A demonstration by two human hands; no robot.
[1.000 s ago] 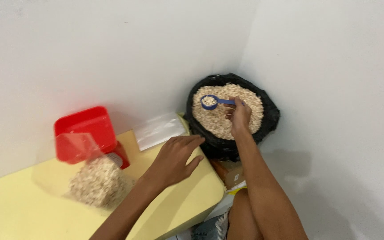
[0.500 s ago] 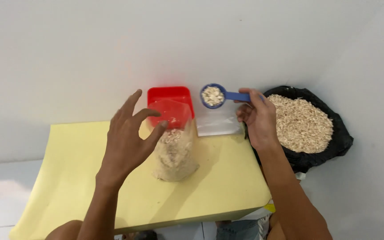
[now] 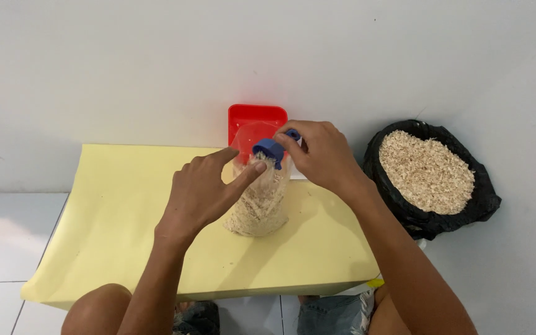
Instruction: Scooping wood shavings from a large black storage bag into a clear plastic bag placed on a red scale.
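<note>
Here, your knees sit under the pale yellow sheet [image 3: 125, 236] covering the low table. Your left hand [image 3: 203, 192], fingers spread, steadies the mouth of the clear soft plastic bag [image 3: 259, 205] of light flakes standing mid-sheet. It looks floppy and light; grip it at the rim. Your right hand [image 3: 324, 155] grasps the small blue plastic scoop [image 3: 270, 150], tipped over the bag. Beyond stands a red plastic box [image 3: 257, 121]; farther right, a black sack of flakes [image 3: 429, 174].

Bag [image 3: 257, 208] standing mid-worktop [image 3: 113, 217], tray [image 3: 257, 119] behind it against the wall, scoop [image 3: 269, 149] over the bag's mouth, hands either side, sack [image 3: 432, 177] of flakes right of the worktop
</note>
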